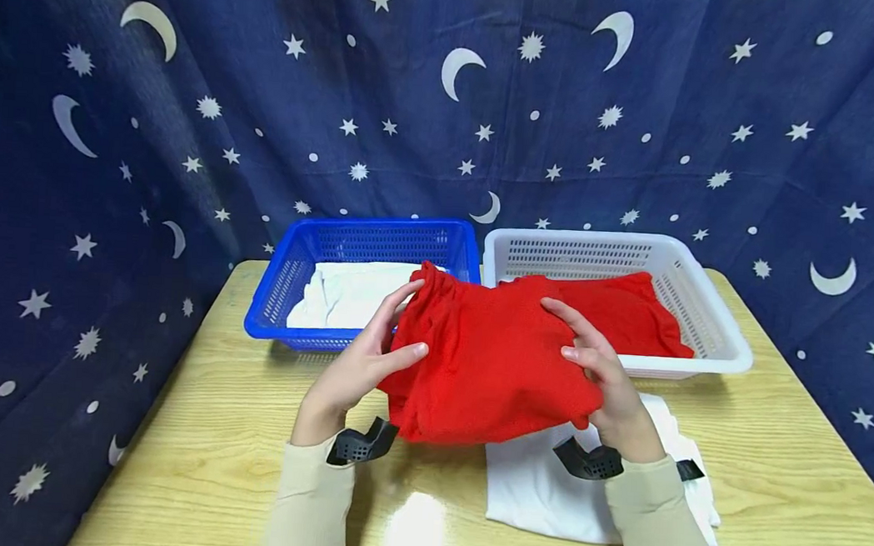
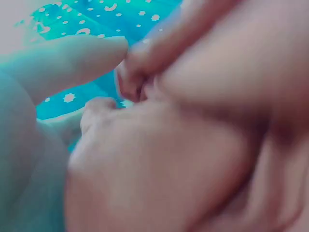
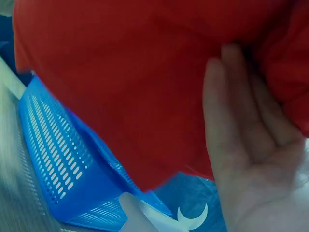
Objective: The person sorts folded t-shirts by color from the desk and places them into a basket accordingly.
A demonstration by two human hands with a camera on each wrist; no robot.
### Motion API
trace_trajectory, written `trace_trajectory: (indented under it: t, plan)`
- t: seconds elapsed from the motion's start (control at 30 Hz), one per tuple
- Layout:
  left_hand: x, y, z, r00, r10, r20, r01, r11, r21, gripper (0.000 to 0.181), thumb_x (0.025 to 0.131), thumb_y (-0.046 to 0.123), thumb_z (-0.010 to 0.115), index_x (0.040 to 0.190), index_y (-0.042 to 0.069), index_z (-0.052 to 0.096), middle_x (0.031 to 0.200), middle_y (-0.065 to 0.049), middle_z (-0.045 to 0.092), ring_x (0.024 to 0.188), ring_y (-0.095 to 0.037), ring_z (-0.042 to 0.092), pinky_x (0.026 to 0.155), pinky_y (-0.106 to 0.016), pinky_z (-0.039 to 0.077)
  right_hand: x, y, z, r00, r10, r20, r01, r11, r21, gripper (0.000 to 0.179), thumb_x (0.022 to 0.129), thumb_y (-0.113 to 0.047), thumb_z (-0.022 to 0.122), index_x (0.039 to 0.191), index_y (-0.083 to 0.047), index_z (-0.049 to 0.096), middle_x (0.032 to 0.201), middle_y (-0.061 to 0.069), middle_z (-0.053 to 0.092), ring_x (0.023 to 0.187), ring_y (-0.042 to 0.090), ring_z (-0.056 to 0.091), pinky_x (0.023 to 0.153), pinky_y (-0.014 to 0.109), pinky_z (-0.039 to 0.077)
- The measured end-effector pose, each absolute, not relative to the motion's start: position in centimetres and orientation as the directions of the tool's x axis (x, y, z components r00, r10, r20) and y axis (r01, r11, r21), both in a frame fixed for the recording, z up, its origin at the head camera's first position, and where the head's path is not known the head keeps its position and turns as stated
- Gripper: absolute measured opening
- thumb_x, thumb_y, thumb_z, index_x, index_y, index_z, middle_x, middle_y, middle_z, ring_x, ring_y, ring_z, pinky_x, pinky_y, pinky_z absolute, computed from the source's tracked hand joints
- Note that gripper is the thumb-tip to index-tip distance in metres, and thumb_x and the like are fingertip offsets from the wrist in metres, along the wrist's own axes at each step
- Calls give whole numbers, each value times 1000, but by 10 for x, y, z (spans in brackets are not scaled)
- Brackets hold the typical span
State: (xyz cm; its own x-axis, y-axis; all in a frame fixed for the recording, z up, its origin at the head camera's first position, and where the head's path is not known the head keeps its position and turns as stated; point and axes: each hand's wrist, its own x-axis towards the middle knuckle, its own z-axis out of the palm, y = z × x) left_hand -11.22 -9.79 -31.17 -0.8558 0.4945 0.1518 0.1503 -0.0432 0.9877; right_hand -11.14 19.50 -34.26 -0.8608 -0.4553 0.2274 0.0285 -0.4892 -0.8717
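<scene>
A folded red cloth (image 1: pixel 502 360) is held up in the air between my two hands in the head view. My left hand (image 1: pixel 360 364) grips its bunched left side, thumb in front and fingers at the back edge. My right hand (image 1: pixel 611 380) holds the right side, with some fingers hidden by the fabric. In the right wrist view, the fingers of the right hand (image 3: pixel 251 140) lie against the red cloth (image 3: pixel 125 87). Colours are off and blurred in the left wrist view, where the left hand (image 2: pixel 29 106) meets the cloth (image 2: pixel 145 159).
Behind the cloth, a blue basket (image 1: pixel 261 316) contains white cloth (image 1: pixel 353 289). Right of it, a white basket (image 1: pixel 729 341) contains red cloth (image 1: pixel 622 318). Another white cloth (image 1: pixel 536 496) lies on the wooden table (image 1: pixel 230 461) under my right forearm. A starry blue curtain (image 1: pixel 418 96) hangs behind.
</scene>
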Motion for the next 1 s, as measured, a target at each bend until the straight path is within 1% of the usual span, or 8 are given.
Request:
trace_trajectory:
  t: [0.17,0.27,0.37,0.47,0.57,0.7,0.87,1.0]
  plan:
    - [-125,-80,-314,-901,409,144,139,-44,989,81,80,2,61,142,29,15,138,-3,28,119,-25,38,84,-41,45,-119,199,-350,-847,-444,293,44,-607,-793,59,87,-5,44,141,-12,23,132,8,32,114,19,40,81,30,47]
    - [-132,-72,-314,-922,360,141,141,-26,990,83,79,1,63,142,29,16,138,-1,28,117,-25,40,82,-40,46,-127,203,-355,-815,-448,367,72,-707,-704,58,88,-6,44,141,-11,21,131,8,34,113,20,41,80,30,48]
    - [-139,-67,-315,-937,320,141,132,-48,990,83,78,-2,62,141,29,19,136,-1,31,115,-26,42,81,-41,47,-136,208,-362,-785,-433,443,83,-782,-618,56,90,-7,42,141,-8,19,131,8,35,114,20,41,82,29,47]
    - [-144,-62,-316,-947,285,150,127,-98,987,81,78,-5,61,141,29,22,133,-3,35,111,-28,46,80,-41,47,-143,216,-368,-800,-394,453,71,-811,-580,57,89,-6,42,141,-8,19,131,8,36,114,20,41,83,29,46]
    - [-150,-55,-318,-952,255,168,140,-124,982,79,78,-6,61,140,28,25,130,-5,38,108,-29,48,81,-40,47,-146,225,-372,-847,-347,404,43,-800,-598,57,88,-1,42,141,-8,21,129,9,36,112,21,43,79,30,48]
    - [-158,-43,-319,-957,211,199,172,-139,975,77,78,-6,60,140,24,26,130,-6,38,108,-27,47,83,-38,46,-150,236,-372,-885,-303,354,10,-773,-635,59,87,8,36,141,-10,20,130,10,32,111,22,42,75,31,50]
    - [-165,-31,-318,-956,161,245,219,-163,962,76,77,-7,59,140,21,27,133,-4,36,111,-26,46,84,-37,46,-157,245,-369,-905,-251,344,-55,-733,-678,62,86,15,30,142,-10,20,135,12,25,116,24,38,80,36,48]
    - [-173,-20,-325,-959,126,254,233,-162,959,70,77,-9,57,137,21,33,129,-4,38,108,-26,47,84,-37,46,-163,251,-364,-940,-165,299,-135,-625,-768,62,85,19,28,140,-9,26,137,13,23,115,25,39,80,39,46]
